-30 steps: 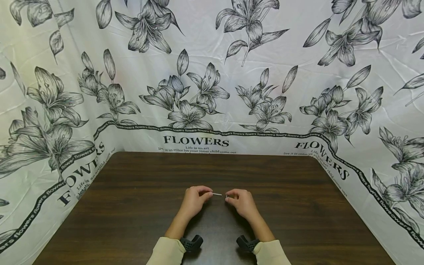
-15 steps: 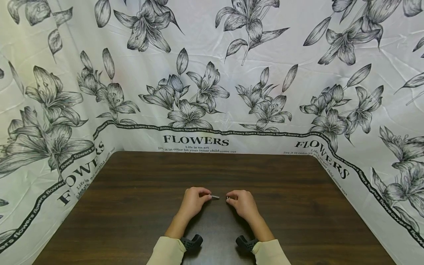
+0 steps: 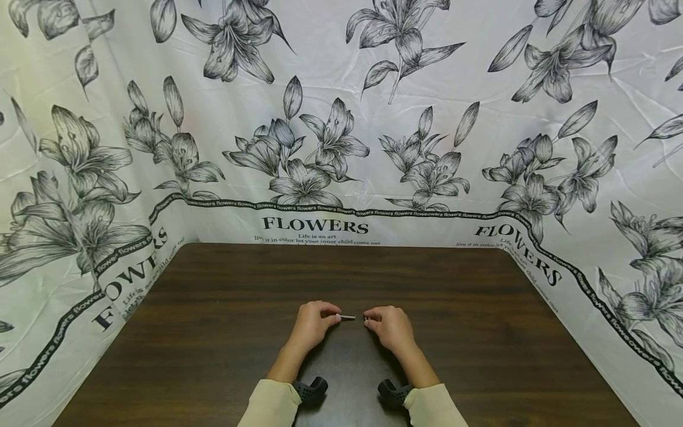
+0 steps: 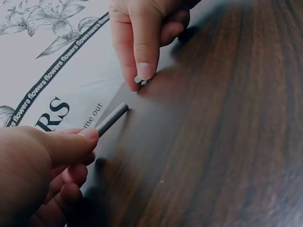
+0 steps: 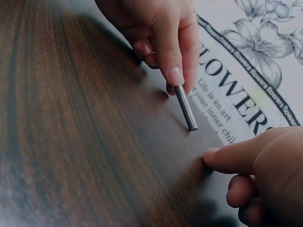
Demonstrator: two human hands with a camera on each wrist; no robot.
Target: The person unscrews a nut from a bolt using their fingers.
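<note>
My left hand pinches a silver bolt between thumb and fingertips. In the left wrist view, the threaded shank of the bolt sticks out toward the other hand; its other end is hidden in the fingers. Across a small gap, my right hand pinches a tiny shiny metal piece, which looks like a nut, mostly covered by the fingertips. In the right wrist view the bolt points down toward the right thumb, and the small piece is hidden. Bolt and small piece are apart, both just above the table.
A dark wood-grain table spreads beneath both hands. Behind and beside it hangs a white curtain printed with black flowers and lettering. A black wrist device is worn on each forearm near the pale sleeves.
The bolt's free end has dipped and drawn slightly left, then come back a little toward the right hand. The right hand has barely moved, still pinching the small piece.
</note>
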